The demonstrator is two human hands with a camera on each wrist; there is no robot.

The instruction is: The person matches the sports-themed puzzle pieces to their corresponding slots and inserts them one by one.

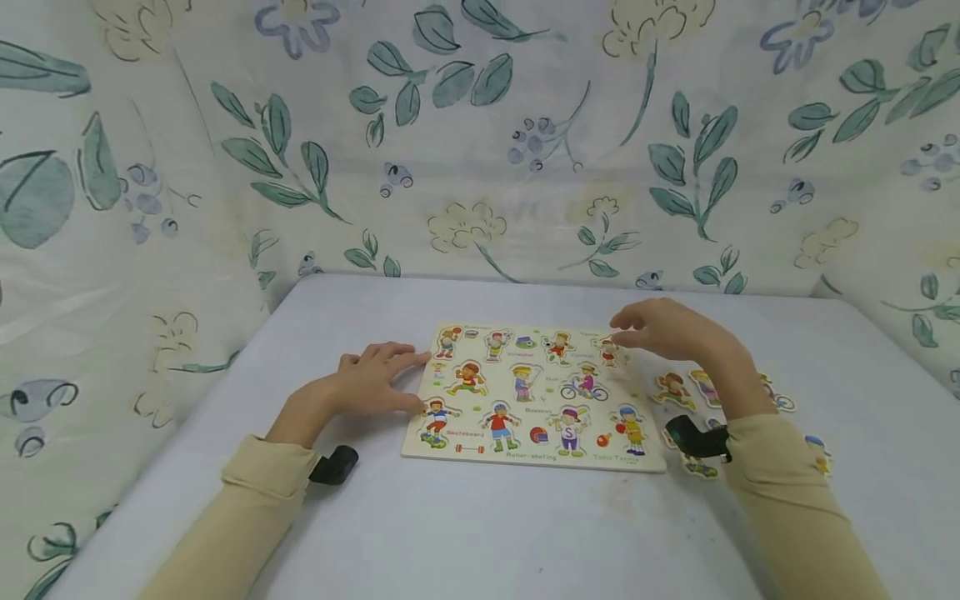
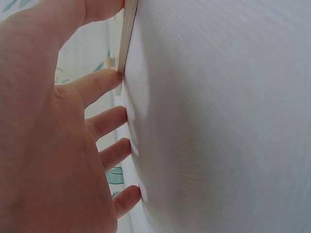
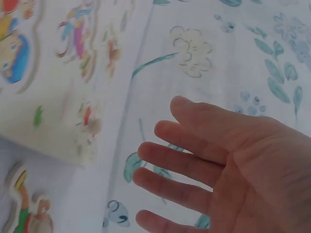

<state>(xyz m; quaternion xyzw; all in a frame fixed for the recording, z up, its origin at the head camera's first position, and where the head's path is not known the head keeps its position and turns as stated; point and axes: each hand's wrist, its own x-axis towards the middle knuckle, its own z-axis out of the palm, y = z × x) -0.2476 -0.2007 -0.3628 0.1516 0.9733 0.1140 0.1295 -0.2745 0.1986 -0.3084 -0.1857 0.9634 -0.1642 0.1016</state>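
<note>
- Wooden board (image 1: 495, 385), one, at the centre of the frame, flat on one white table (image 1: 420, 533).
- Held within that board, eleven outlined figures (image 1: 522, 385): four along the top, three across the middle, four along the bottom (hard to tell print from seated piece).
- Loose picture pieces (image 1: 673, 387), at least five, right of centre on the table; exact count hidden behind the right sleeve (image 1: 795, 492).
- Left hand (image 1: 371, 382), left of centre: fingers spread wide, gripping nothing, thumb and forefinger touching the board's left edge, other fingertips on the table.
- Right hand (image 1: 660, 325), at the board's upper right corner: fingers loosely extended and parted, nothing held; contact with board unclear.
- Black wrist cameras (image 1: 335, 465), two, one per arm.
- Floral cloth (image 1: 480, 167) across the upper frame.
</note>
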